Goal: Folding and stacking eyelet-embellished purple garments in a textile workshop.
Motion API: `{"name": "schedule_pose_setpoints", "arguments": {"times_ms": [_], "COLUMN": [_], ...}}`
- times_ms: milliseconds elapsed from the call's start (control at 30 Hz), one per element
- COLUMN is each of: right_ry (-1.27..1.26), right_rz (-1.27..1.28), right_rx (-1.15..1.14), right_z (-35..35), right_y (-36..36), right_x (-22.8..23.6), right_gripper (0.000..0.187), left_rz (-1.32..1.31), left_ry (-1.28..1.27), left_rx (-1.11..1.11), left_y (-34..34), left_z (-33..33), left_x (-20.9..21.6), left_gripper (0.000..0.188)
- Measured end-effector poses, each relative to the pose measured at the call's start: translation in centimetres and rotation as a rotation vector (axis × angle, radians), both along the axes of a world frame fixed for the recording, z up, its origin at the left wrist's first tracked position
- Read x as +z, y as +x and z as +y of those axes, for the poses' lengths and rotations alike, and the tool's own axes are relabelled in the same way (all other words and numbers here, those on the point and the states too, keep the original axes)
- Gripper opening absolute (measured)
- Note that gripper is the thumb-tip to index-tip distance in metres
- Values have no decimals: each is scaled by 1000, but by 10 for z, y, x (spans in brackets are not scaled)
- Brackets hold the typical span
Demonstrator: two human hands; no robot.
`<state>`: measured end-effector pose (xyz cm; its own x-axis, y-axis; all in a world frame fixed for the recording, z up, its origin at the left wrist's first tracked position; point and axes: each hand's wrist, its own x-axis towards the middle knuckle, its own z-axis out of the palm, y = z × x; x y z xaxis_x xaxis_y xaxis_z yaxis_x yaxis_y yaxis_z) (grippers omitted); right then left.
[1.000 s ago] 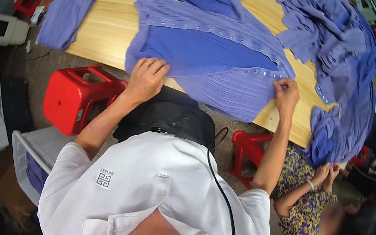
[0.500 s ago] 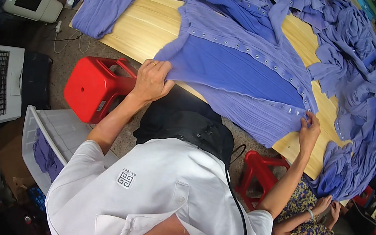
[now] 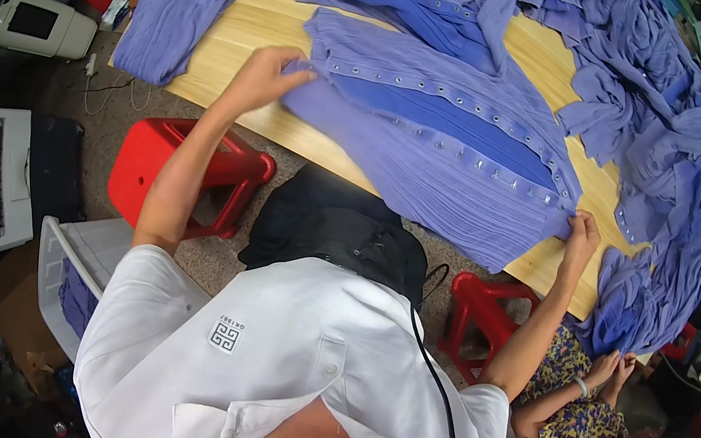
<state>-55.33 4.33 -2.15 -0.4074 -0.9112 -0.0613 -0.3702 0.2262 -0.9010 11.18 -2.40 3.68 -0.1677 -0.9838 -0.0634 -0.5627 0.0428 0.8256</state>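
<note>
Purple pleated garment (image 3: 458,191) lies along the near edge of the tabletop (image 3: 244,22). I'd apply light, even tension so its fastener strips (image 3: 473,162) lie straight without stretching. My left hand (image 3: 265,77) pinches its left corner, thumb to fingers; my right hand's (image 3: 583,241) narrow grip pinches the right end.

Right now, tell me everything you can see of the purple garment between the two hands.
The purple garment looks thin, ribbed and crinkled. Two fastener strips, one far and one near, carry rows of small metallic rings or snaps; they are unfastened along most of their length, showing deeper blue-violet cloth between. It lies spread on the wooden table, its near side covering part of the front edge. The left hand and right hand grip opposite ends.
</note>
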Motion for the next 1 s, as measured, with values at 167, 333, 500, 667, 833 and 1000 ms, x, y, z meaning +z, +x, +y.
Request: {"name": "schedule_pose_setpoints", "arguments": {"times_ms": [167, 333, 500, 667, 833, 1000], "right_ry": [107, 54, -61, -184, -46, -288], "right_rz": [289, 388, 198, 483, 688, 918], "right_rx": [-25, 69, 29, -149, -116, -122], "right_z": [0, 1, -3, 6, 14, 6], "right_y": [-4, 17, 30, 39, 64, 90], "right_x": [-15, -2, 3, -13, 17, 27], "right_gripper": [39, 45, 29, 18, 18, 24], "left_rz": [-149, 154, -25, -575, -894, -598], "left_ry": [112, -75, -350, -313, -229, -573], "left_rx": [23, 67, -37, -48, 16, -22], "left_y": [1, -17, -35, 2, -5, -80], "left_z": [-37, -13, 7, 8, 22, 21], "left_x": [-36, -43, -27, -50, -18, -1], "left_gripper": [24, 20, 16, 15, 9, 26]}}
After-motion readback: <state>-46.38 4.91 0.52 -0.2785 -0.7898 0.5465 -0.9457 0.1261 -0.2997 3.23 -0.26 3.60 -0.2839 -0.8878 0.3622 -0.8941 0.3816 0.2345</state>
